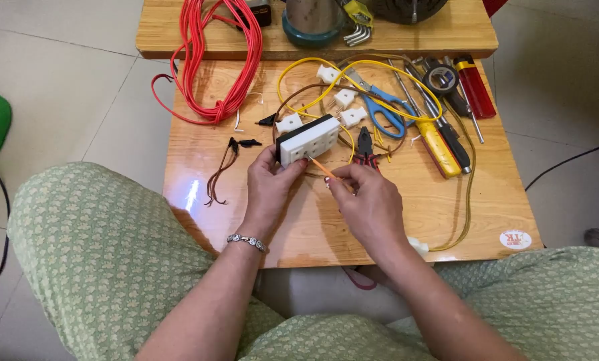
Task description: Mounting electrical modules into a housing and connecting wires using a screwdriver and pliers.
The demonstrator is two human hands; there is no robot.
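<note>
1. Green patterned cloth (105,267) over the person's knees fills the near edge of the view, and both forearms reach forward from it to the wooden counter (446,220).
2. On the left wrist sits a beaded bracelet (246,241). The left hand (267,184) has its grip closed around the lower edge of a white socket block (308,142) with a black back, and holds it tilted just above the counter.
3. The right hand (370,200) pinches a thin orange screwdriver (323,166) between its fingertips. The tip touches the white face of the block, so the work on the block seems to be in the middle, not finished.
4. Behind the block, yellow wire (299,67) and brown wire (293,93) run in loops to several small white plugs (344,97). They appear already joined, but the connections cannot be seen clearly.
5. Beside them lie red-handled pliers (364,148), blue scissors (383,110), a yellow screwdriver (438,147), black tape (441,78) and a red lighter (474,87), all not in use.
6. Farthest away, a coil of red cable (219,53) hangs over the counter's edge, not connected to the block as far as visible.
</note>
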